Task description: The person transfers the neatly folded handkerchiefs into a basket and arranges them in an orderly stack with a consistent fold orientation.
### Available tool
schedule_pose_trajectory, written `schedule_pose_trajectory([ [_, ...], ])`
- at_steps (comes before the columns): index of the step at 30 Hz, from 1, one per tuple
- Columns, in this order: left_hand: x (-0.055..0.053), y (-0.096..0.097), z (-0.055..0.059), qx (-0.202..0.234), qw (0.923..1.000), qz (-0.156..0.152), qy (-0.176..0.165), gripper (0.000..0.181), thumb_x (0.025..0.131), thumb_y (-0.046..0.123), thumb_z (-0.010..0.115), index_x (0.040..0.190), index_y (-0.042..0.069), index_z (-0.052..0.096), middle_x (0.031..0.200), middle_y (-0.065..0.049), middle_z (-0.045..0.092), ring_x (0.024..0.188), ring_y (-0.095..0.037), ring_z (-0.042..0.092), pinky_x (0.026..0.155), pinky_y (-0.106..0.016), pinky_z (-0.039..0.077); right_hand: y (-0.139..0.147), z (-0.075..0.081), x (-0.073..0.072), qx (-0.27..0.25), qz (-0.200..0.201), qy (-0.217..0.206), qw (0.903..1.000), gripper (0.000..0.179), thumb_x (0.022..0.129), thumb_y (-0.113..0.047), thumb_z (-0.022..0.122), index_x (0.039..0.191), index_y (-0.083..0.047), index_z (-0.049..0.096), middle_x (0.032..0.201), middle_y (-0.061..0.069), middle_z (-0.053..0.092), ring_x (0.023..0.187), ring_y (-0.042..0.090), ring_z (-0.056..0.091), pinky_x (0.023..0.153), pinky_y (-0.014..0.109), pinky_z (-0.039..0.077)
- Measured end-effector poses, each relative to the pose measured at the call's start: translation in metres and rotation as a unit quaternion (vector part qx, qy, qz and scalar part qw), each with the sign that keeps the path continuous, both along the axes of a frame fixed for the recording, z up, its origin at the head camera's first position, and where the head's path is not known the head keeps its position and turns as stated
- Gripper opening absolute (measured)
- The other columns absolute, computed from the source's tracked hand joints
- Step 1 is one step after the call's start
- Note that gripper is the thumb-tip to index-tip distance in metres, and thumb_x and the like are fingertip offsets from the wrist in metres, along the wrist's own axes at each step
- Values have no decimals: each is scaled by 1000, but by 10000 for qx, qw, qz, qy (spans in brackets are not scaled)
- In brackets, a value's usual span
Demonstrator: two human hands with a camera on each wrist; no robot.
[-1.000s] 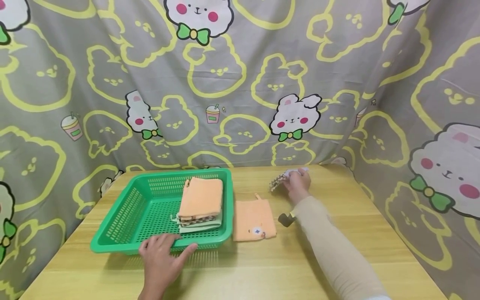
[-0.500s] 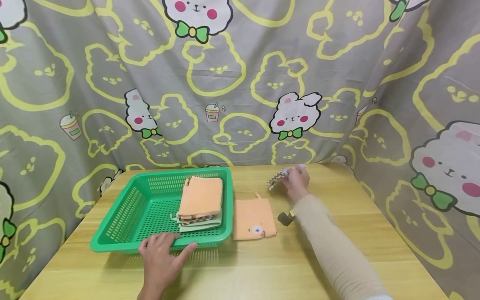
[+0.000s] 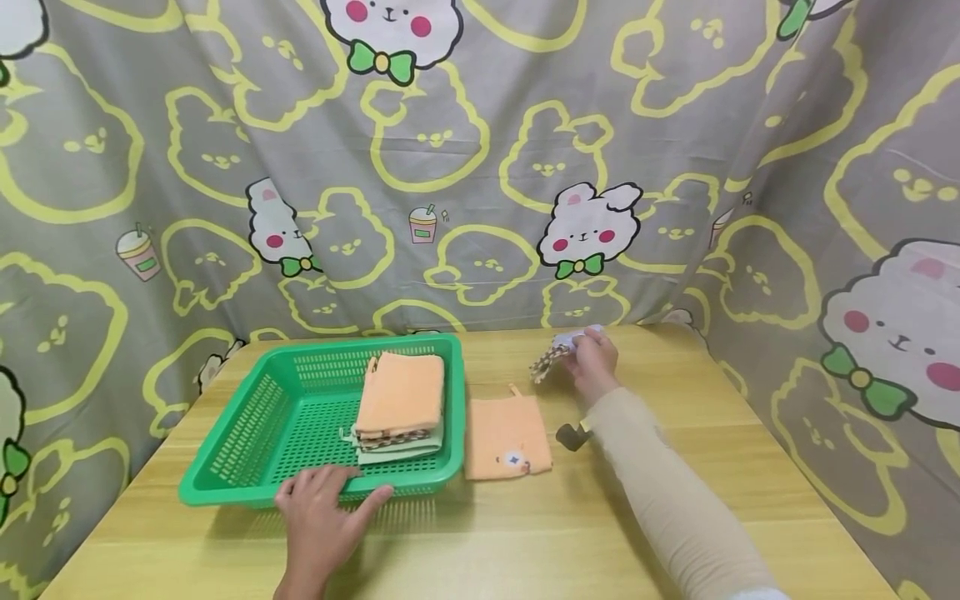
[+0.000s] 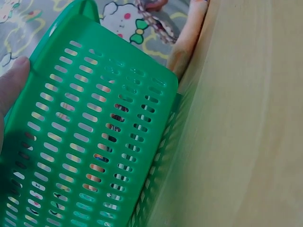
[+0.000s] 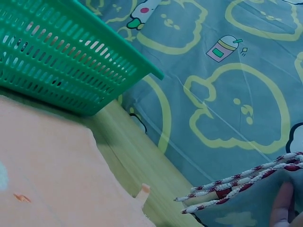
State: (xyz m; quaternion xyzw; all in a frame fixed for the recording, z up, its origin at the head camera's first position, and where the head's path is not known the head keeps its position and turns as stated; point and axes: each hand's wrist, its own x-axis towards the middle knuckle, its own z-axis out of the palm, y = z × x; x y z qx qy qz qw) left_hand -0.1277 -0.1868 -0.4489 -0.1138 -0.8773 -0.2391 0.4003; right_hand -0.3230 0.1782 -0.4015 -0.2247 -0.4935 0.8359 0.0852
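My left hand (image 3: pixel 321 518) grips the near rim of a green slotted plastic basket (image 3: pixel 225 493), fingers over the rim and thumb outside. In the left wrist view, the thumb (image 4: pixel 14 82) shows beside the basket's wall. At the back right of the table, my right hand (image 3: pixel 597 367) holds a folded pale-blue cloth (image 3: pixel 552 360) with a dark-and-white patterned edge. The right wrist view shows several layered edges (image 5: pixel 246 182) of it and a finger against its face. Part of the cloth is hidden by the hand.
Folded towels, with an orange one (image 3: pixel 403 392) on top, are stacked at the basket's right end. Another orange towel (image 3: pixel 506 433) with a small animal face lies flat right of the basket. A patterned curtain (image 3: pixel 480 167) stands behind the wooden table (image 3: pixel 517 542).
My right hand has shifted slightly left with the cloth, and more of the pale-blue side shows. My left hand stays on the basket rim; the basket and towels stay put.
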Motion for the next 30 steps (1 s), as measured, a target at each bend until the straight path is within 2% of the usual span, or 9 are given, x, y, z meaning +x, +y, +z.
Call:
schedule_pose_trajectory([
  [8,1,-2,0,47,10000,36,-46,54,72,62,73,78,9,67,80,-10,68,79,-34,53,81,-62,25,-4,4,2,-86,123,110,9998,56,91,7,47,146,-3,36,138,18,41,104,23,56,81,25,52],
  [15,1,-2,2,9,10000,20,-47,54,72,62,73,78,8,67,80,-9,68,79,-33,54,80,-61,25,-10,9,4,-148,120,229,9996,54,91,6,48,144,-3,38,136,16,42,91,17,56,79,24,52],
  [23,1,-3,2,-54,9999,62,-77,54,72,63,72,78,9,67,80,-9,67,79,-34,53,80,-61,25,-14,10,8,-190,287,193,9992,54,92,5,47,145,-3,37,136,17,42,100,22,56,81,25,52],
  [30,2,-2,2,-52,9998,94,-154,54,72,62,74,79,9,67,81,-9,68,80,-33,54,81,-60,25,-19,14,9,7,382,254,9989,55,92,3,49,146,-6,38,130,14,46,89,16,56,80,24,51],
])
